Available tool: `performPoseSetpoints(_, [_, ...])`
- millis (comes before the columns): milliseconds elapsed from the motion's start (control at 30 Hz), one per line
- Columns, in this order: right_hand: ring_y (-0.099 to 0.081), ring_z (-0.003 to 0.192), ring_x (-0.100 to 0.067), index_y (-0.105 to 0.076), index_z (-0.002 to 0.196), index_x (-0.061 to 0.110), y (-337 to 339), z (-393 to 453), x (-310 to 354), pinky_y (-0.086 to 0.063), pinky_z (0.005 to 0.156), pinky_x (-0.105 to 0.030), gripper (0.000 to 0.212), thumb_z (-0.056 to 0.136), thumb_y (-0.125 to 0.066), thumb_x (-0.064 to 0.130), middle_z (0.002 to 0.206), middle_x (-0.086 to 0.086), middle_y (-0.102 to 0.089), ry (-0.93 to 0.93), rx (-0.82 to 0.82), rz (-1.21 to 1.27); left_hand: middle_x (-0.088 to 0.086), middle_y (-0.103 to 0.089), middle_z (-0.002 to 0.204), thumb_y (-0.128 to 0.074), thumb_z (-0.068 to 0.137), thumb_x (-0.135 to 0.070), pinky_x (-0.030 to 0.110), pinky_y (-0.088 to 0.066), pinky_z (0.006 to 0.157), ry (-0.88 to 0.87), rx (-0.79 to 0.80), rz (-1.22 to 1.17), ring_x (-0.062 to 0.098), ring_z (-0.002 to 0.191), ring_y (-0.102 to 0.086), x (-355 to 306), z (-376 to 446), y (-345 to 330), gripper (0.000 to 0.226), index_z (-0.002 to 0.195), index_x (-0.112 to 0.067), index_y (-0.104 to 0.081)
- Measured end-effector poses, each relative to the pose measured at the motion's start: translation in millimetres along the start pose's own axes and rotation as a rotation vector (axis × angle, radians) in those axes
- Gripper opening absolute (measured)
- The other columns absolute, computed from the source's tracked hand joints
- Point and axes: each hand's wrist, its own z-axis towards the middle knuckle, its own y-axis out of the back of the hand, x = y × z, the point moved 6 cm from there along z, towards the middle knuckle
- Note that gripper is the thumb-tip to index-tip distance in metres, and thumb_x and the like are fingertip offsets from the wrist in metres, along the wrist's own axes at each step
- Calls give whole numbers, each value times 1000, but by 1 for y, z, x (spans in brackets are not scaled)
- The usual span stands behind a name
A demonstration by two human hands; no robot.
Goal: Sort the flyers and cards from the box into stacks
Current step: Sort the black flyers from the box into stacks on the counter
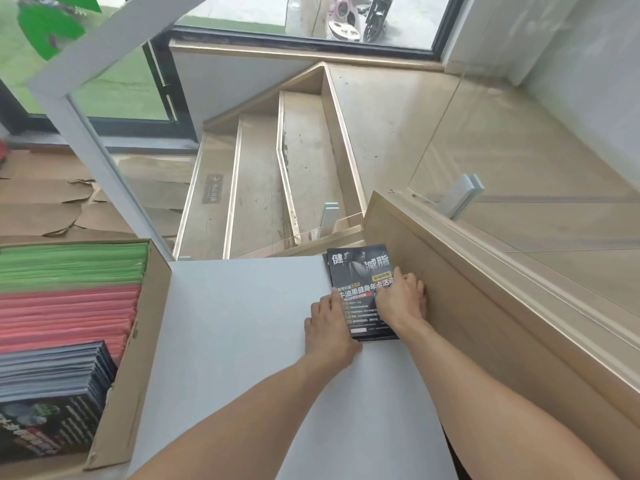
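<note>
Flyers remain filed in the box [131, 341] at left. On the white tabletop [242, 323], the left hand [329, 327] lies flat against the black flyer stack [362, 289]; the right hand [401, 299] presses its top. Squaring calls for even inward pressure on both edges.

Bare white tabletop [242, 323] lies open between box [138, 341] and flyer stack [360, 282].

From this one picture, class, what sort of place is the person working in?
Probably a gym's entrance area or shopfront, still being fitted out. Clues: black fitness flyers being stacked, a box of coloured leaflets, wooden stairs with glass panels, and scooters outside the window.
</note>
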Motion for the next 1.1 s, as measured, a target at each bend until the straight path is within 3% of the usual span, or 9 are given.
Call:
performPoseSetpoints(200, [-18,149,-36,-4,161,20,-10,13,11,-26,119,-49,90,90,-58,17,166,-10,-12,5,225,119,-2,-18,164,-83,73,-31,41,-30,114,2,24,-69,23,144,-22,0,3,2,123,160,-13,2])
performPoseSetpoints(333, [-6,152,-38,4,161,31,-4,34,36,-25,119,-56,86,97,-54,26,169,-4,7,125,295,-14,-4,-9,167,-86,72,-38,45,-27,115,-5,40,-45,21,149,-14,-4,4,3,132,160,-13,9])
performPoseSetpoints(433, [-8,151,-44,2,160,37,-3,56,52,-28,118,-60,82,99,-52,34,168,-5,16,215,380,-171,-5,-10,166,-87,71,-42,46,-29,114,-3,30,-28,19,148,-13,-3,5,3,135,160,-14,11])
performPoseSetpoints(500, [-19,149,-46,-7,160,37,-7,69,56,-28,118,-58,77,98,-52,40,168,-9,10,254,456,-253,-8,-13,166,-88,70,-40,48,-32,112,-2,27,-39,17,149,-13,-2,7,6,136,160,-16,10])
performPoseSetpoints(600, [-40,138,-42,-27,155,30,-11,78,62,-37,113,-55,70,94,-55,49,157,-13,-27,291,488,-290,-11,-15,166,-88,69,-34,47,-31,113,0,26,-91,13,151,-9,-2,10,8,133,161,-23,8])
performPoseSetpoints(667, [-48,129,-39,-36,151,27,-9,78,64,-42,109,-53,66,92,-59,47,146,-11,-38,305,474,-290,-12,-12,167,-86,72,-32,46,-27,115,5,26,-112,11,153,-4,-1,10,6,128,161,-25,6])
performPoseSetpoints(833, [-55,118,-36,-47,142,27,-2,82,59,-49,99,-49,53,91,-58,25,136,-8,-41,309,437,-313,-15,-4,168,-76,81,-29,46,-20,117,-5,42,-145,6,154,4,3,10,-1,115,161,-27,7])
performPoseSetpoints(1000, [-57,111,-32,-56,126,23,-3,80,65,-52,95,-50,44,83,-60,34,127,-6,-52,293,450,-292,-15,2,169,-71,84,-23,42,-18,113,2,53,-194,4,154,8,5,12,-4,111,160,-27,10])
performPoseSetpoints(1100, [-53,121,-35,-47,141,27,-5,82,67,-48,101,-52,55,89,-60,34,136,-9,-48,292,455,-299,-12,4,169,-71,85,-23,42,-14,115,2,82,-227,5,154,10,5,11,-6,111,160,-26,11])
